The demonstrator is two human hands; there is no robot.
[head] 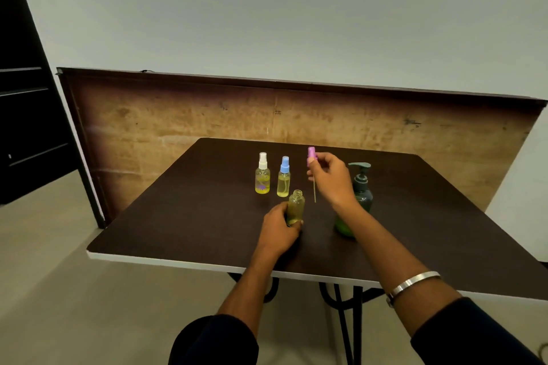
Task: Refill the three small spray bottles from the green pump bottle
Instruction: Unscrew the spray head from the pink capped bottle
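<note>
On the dark table (184, 225), the open bottle (296, 206) could tip or the dangling dip tube (314, 190) could drip if the pink sprayer (311, 155) swings carelessly. The right hand (330, 179) pinches that sprayer above the table, fingers nearly closed. The left hand (278, 230) wraps the bottle's base. The pump bottle (357, 198) stands behind the right wrist; two capped bottles (262, 174) wait beyond.
</note>
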